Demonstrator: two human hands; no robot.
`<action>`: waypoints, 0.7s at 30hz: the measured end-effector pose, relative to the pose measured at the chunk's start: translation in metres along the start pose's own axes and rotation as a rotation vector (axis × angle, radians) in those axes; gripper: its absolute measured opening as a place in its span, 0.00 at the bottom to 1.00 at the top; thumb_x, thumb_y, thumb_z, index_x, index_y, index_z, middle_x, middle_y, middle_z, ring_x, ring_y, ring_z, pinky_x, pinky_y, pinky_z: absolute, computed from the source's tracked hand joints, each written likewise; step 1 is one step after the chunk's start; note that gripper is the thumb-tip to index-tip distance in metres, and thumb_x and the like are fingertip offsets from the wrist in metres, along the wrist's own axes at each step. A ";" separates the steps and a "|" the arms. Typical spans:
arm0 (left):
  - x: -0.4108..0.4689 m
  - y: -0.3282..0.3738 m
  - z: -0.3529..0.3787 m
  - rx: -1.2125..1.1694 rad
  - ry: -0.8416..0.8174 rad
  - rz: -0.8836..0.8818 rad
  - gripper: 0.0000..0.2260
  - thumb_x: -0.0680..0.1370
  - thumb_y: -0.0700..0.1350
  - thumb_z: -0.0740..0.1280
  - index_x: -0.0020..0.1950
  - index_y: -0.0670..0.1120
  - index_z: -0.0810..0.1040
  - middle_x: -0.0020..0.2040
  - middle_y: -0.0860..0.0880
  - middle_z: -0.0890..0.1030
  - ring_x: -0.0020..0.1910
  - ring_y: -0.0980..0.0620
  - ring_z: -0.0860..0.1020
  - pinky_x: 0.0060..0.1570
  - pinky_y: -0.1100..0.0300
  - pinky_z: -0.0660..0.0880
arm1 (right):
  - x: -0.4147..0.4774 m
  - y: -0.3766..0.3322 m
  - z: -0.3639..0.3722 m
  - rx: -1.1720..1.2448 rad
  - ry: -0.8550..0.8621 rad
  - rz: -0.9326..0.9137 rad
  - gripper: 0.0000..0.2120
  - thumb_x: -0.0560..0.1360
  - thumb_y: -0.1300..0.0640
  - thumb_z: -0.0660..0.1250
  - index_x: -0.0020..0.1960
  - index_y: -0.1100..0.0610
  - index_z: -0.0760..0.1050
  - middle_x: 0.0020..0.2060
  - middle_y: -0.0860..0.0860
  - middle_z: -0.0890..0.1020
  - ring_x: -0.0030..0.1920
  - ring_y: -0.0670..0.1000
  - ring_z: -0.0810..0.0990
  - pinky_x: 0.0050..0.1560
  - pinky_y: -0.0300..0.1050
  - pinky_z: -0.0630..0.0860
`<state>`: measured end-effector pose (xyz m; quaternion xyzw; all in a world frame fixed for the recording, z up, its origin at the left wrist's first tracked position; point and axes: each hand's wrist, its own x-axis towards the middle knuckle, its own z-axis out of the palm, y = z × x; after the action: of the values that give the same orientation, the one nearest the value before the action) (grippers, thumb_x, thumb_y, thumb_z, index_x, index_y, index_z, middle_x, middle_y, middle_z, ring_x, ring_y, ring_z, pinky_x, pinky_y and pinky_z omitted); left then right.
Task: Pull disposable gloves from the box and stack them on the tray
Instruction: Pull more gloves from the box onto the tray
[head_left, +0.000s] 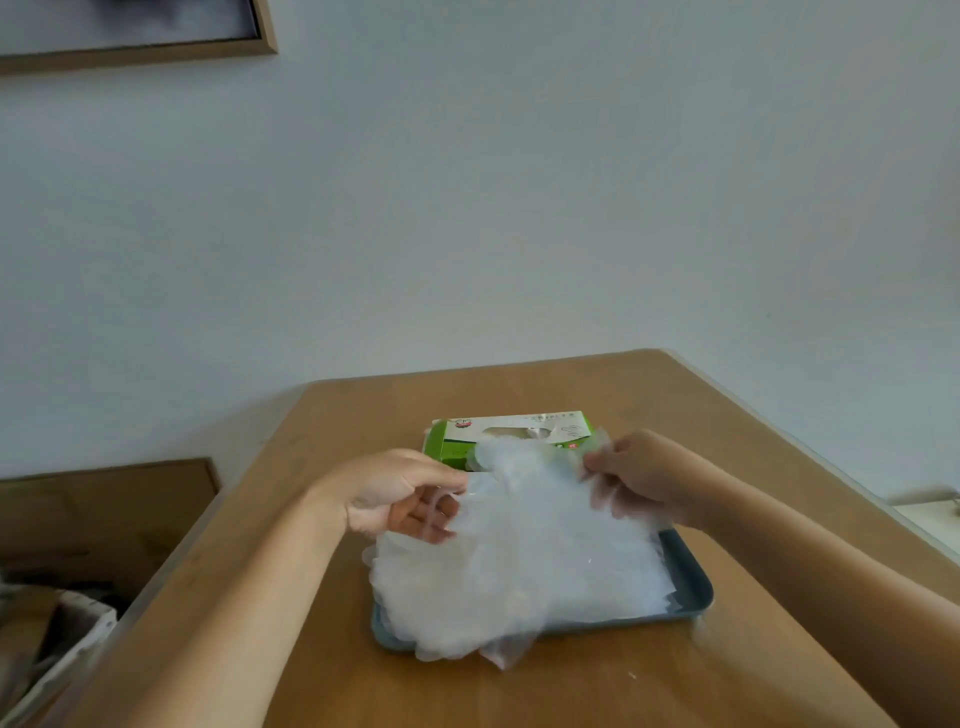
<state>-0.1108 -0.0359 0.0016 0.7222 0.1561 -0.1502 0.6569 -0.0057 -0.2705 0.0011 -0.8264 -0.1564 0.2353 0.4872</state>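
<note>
fingers (410, 514) of my left hand (395, 493) are curled and pinch the left edge of a clear glove (524, 493). right hand (644, 478): fingers curled, pinching the right edge of the same glove. the glove hangs spread between both hands, above the pile (519, 582) and in front of the box (449, 441).

edges and clearance:
- the pile covers most of the tray (693, 587). it overhangs the near rim and hides the left rim. the right rim and the near right corner show bare.
- the box sits just behind the tray; whether they touch i cannot tell. its top opening faces up, with more film showing in it.
- open table (337, 649) lies to the left of the tray, in front of it, and to its right.
- the table's right edge runs diagonally, well apart from the tray.

surface and room:
- the table is brown wood, and its far edge meets a pale wall (519, 208).
- a wood-framed picture (267, 31) hangs at upper left.
- lower furniture (104, 499) stands past the table's left edge; its contents are blurred.
</note>
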 end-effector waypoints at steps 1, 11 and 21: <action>0.000 0.000 -0.004 0.028 0.040 -0.010 0.09 0.75 0.44 0.70 0.45 0.38 0.77 0.34 0.44 0.78 0.30 0.52 0.77 0.31 0.62 0.76 | 0.000 0.003 0.002 -0.130 0.007 -0.017 0.12 0.79 0.57 0.63 0.42 0.64 0.78 0.24 0.53 0.79 0.19 0.47 0.71 0.21 0.34 0.67; 0.012 -0.006 -0.010 0.913 0.882 0.101 0.06 0.76 0.48 0.69 0.40 0.49 0.77 0.39 0.51 0.79 0.40 0.48 0.77 0.41 0.58 0.72 | -0.002 0.044 0.009 -0.691 0.182 -0.131 0.17 0.77 0.48 0.63 0.34 0.55 0.70 0.28 0.51 0.72 0.29 0.50 0.68 0.32 0.43 0.65; 0.014 -0.017 0.085 1.169 0.216 0.524 0.20 0.74 0.52 0.71 0.65 0.51 0.75 0.62 0.55 0.76 0.59 0.58 0.75 0.60 0.61 0.71 | -0.006 0.041 0.012 -0.840 0.247 -0.209 0.20 0.79 0.47 0.60 0.32 0.54 0.64 0.28 0.49 0.69 0.28 0.49 0.65 0.27 0.41 0.59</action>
<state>-0.1066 -0.1186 -0.0269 0.9858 -0.0674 0.0282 0.1512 -0.0160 -0.2843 -0.0385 -0.9542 -0.2615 0.0005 0.1454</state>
